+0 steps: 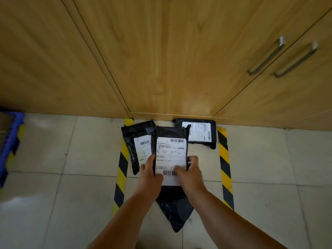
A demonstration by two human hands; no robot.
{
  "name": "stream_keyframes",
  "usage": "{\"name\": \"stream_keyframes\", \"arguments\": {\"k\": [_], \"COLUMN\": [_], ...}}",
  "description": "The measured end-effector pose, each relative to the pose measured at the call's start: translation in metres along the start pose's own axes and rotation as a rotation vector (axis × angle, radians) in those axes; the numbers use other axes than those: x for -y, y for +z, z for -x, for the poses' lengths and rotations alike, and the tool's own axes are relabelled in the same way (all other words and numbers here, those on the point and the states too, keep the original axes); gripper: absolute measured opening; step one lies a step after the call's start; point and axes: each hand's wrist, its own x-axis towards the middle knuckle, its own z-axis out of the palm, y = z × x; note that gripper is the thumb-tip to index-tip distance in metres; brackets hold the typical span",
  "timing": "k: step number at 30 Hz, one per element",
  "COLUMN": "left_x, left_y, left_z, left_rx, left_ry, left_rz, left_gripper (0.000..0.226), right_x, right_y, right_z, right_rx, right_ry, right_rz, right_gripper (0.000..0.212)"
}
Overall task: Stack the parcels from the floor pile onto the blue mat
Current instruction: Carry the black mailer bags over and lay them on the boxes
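A black plastic parcel point(170, 151) with a white shipping label is held up in front of me by both hands. My left hand point(150, 175) grips its lower left edge, thumb on the label. My right hand point(190, 171) grips the lower right edge, its thumb across the barcode. The parcel's loose black tail hangs down between my forearms. On the tiled floor behind it lie two more black parcels: one point(138, 144) on the left, partly covered, and one point(199, 132) at the back right against the cabinet. The blue mat point(10, 141) shows only as an edge at far left.
Yellow-and-black hazard tape point(123, 168) marks the left side of the parcel area, and another strip point(225, 168) marks the right. Wooden cabinet doors point(161, 60) rise directly behind, with metal handles point(265, 56) at upper right. Pale floor tiles spread left and right.
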Motion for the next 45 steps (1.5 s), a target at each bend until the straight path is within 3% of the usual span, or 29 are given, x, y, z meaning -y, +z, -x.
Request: {"name": "stream_keyframes", "arguments": {"k": [10, 16, 21, 27, 40, 45], "left_x": [-0.100, -0.180, -0.222, -0.266, -0.287, -0.281], "left_y": [-0.068, -0.117, -0.160, -0.207, -0.259, -0.252], "left_z": [0.143, 0.243, 0.311, 0.382, 0.486, 0.536], "left_rx": [0.039, 0.070, 0.100, 0.158, -0.009, -0.080], "left_ry": [0.054, 0.162, 0.196, 0.284, 0.423, 0.420], "left_rz": [0.089, 0.203, 0.188, 0.102, 0.054, 0.084], "left_gripper": [0.077, 0.062, 0.061, 0.063, 0.061, 0.046], "right_x": [0.122, 0.190, 0.246, 0.299, 0.358, 0.358], "right_y": [-0.058, -0.086, -0.105, -0.114, -0.119, -0.131], "right_z": [0.138, 0.231, 0.305, 0.383, 0.488, 0.521], "right_rx": [0.096, 0.144, 0.154, 0.123, 0.216, 0.280], "right_ry": [0.043, -0.010, -0.070, -0.145, -0.334, -0.405], "right_rz": [-0.052, -0.096, -0.075, -0.078, -0.049, -0.035], "right_gripper": [0.034, 0.067, 0.044, 0.041, 0.063, 0.062]}}
